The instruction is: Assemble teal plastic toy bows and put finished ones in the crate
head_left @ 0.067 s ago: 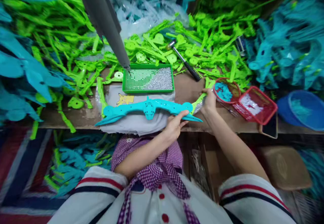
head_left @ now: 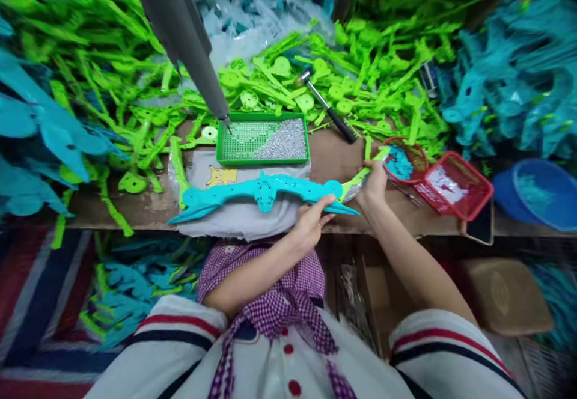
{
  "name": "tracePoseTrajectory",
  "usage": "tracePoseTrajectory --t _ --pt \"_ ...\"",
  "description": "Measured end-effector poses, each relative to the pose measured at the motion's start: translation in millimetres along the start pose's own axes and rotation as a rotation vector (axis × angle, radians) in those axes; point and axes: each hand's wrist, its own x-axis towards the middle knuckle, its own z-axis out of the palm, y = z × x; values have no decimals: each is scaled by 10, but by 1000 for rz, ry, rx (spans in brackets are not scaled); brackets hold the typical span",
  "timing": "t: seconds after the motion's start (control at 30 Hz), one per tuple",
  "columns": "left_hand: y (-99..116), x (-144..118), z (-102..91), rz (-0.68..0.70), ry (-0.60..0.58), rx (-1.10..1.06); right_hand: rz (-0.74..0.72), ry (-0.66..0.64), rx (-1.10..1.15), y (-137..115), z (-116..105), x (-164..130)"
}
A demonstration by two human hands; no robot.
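Note:
A long turquoise plastic bow-shaped part (head_left: pixel 252 193) lies across a grey cloth (head_left: pixel 238 222) on the wooden bench. My left hand (head_left: pixel 311 222) grips its right end, thumb on top. My right hand (head_left: pixel 373 185) holds a bright green plastic strip (head_left: pixel 358 178) that meets the turquoise part's right tip. Just behind the part sits a green tray (head_left: pixel 262 160) filled partly with small silver screws (head_left: pixel 286 140). A grey screwdriver (head_left: pixel 180 32) hangs down with its tip over the tray's left corner.
Heaps of green plastic parts (head_left: pixel 360 68) cover the back of the bench, with turquoise parts (head_left: pixel 514 74) piled left and right. A hammer (head_left: pixel 327 110) lies behind the tray. Two red mesh baskets (head_left: pixel 455 185) and a blue bowl (head_left: pixel 538 191) stand at the right.
The view has shifted slightly. Both hands stay at the turquoise part's right end, with the green strip still in my right hand.

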Motion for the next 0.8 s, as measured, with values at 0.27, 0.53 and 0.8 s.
tracePoseTrajectory --t 0.27,0.53,0.8 --pt "25 20 -38 -55 -101 -7 -151 -8 -92 66 -97 14" --pt "584 -529 -857 67 -457 647 -32 -255 -227 175 -246 174" --pt "1745 -291 -1563 1280 104 1588 -206 -286 -565 170 -394 194"
